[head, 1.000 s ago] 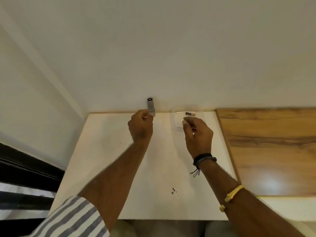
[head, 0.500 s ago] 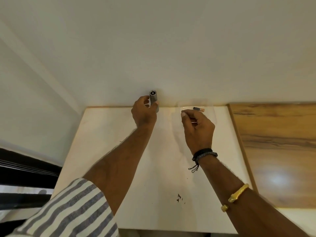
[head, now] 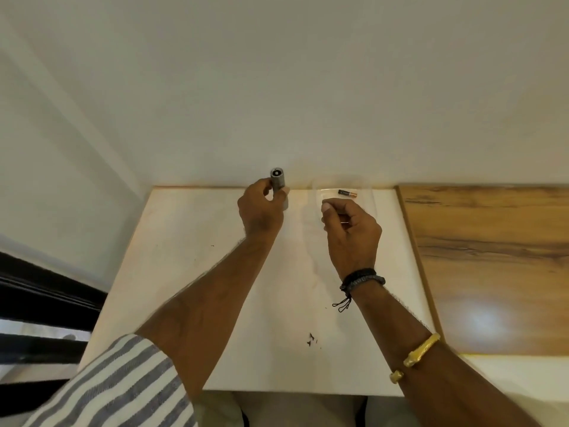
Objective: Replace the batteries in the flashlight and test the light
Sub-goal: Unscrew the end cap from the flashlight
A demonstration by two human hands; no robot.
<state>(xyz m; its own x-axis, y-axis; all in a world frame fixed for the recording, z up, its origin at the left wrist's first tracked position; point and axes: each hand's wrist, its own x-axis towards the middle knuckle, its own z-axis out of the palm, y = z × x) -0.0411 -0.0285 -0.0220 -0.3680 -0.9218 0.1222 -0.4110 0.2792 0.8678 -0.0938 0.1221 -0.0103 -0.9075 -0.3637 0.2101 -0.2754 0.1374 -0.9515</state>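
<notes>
Head view, the only one there is: the person leans over a pale white table pushed against the wall, both arms stretched toward its far edge. The left hand is closed around the flashlight, a short grey barrel held upright near the middle of that far edge, its open end turned up and showing a dark round mouth. The right hand is curled loosely just to the right of it, thumb and fingers pinched together; something thin may glint between them, but it is too small for me to say what, so I cannot tell whether that hand holds anything. Just beyond its fingertips a battery, black with a copper end, lies on its side inside what looks like a clear shallow dish at the far edge, its long axis running left to right along the wall. So the battery is nearest the right hand and well apart from the left, and it lies crosswise to the upright barrel. I judge the next step is for the right hand to lift it, turn it upright and drop it into the open end. A wood-grain surface adjoins the table's right edge.
</notes>
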